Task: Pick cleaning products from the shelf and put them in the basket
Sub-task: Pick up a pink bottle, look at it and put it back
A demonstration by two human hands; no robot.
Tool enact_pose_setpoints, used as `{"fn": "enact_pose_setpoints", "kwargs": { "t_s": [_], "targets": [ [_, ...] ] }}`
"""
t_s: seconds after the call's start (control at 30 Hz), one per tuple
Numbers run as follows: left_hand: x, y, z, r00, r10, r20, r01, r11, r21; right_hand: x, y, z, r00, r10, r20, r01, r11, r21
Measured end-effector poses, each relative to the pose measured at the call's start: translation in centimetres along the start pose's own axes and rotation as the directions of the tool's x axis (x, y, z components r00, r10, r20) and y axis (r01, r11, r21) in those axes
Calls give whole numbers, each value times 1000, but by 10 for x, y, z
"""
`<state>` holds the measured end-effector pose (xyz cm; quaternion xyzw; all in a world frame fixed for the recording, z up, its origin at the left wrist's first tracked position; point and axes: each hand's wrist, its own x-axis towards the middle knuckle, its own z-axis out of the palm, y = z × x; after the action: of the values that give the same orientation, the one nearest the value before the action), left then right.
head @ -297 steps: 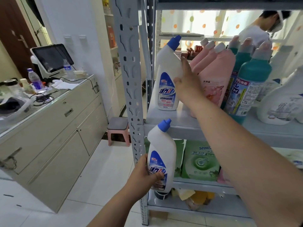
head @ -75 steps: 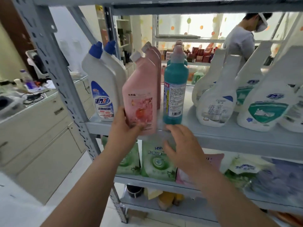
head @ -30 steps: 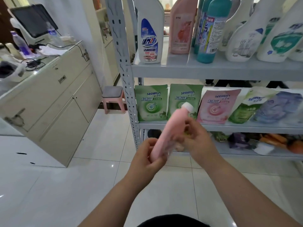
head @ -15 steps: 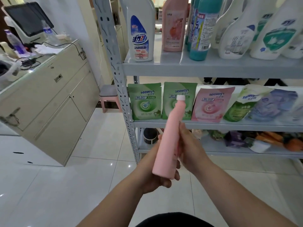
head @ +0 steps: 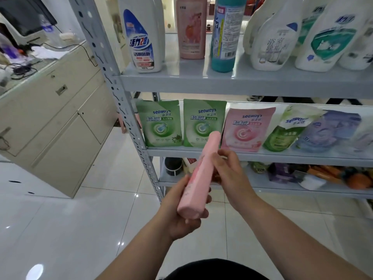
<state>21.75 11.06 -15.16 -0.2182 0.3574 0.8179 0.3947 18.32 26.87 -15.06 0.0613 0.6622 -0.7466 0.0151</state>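
The pink bottle (head: 198, 176) is off the shelf (head: 201, 83) and held in the air just in front of it. It is tilted, with its cap end level with the shelf's middle board and its base toward the person. The left grip (head: 181, 217) is clamped round the base end, fingers wrapped under it. The right grip (head: 228, 174) curls against the upper half, thumb side on the bottle.

The step in hand looks like the carry to the basket. The bottle is smooth and narrow, so it is best to settle it in one firm grip round the body, not the cap, before the other lets go. Then turn away from the shelf and lower the bottle base first instead of dropping it. The elbows should stay clear of the white bottle (head: 141, 37) standing at the shelf's left end, near the front edge of the top board.

No basket is in view, so where it stands from the shelf cannot be told. The held bottle is smeared by motion, and its label and cap are hard to read. The right grip's fingertips are partly hidden behind it. The bottles on the shelf's top board are cut off above. The goods on the lowest board are too blurred to name.
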Motion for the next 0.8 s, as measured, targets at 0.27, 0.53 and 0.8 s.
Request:
{"fn": "enact_pose_setpoints", "kwargs": {
  "t_s": [0.27, 0.53, 0.8],
  "targets": [
    [23, -18, 28, 805, 525, -275, -385, 816, 431, 10, -6, -18, 993, -50, 112, 77, 964, -256],
    [15, -10, 16, 520, 814, 260, -473, 20, 881, 10, 0, -6, 992, 118, 39, -122, 988, 94],
    [1, 2, -9, 842, 529, 103, -461, 608, 646, -8, -4, 12, 991, -117, 68, 120, 992, -37]
  ]
}}
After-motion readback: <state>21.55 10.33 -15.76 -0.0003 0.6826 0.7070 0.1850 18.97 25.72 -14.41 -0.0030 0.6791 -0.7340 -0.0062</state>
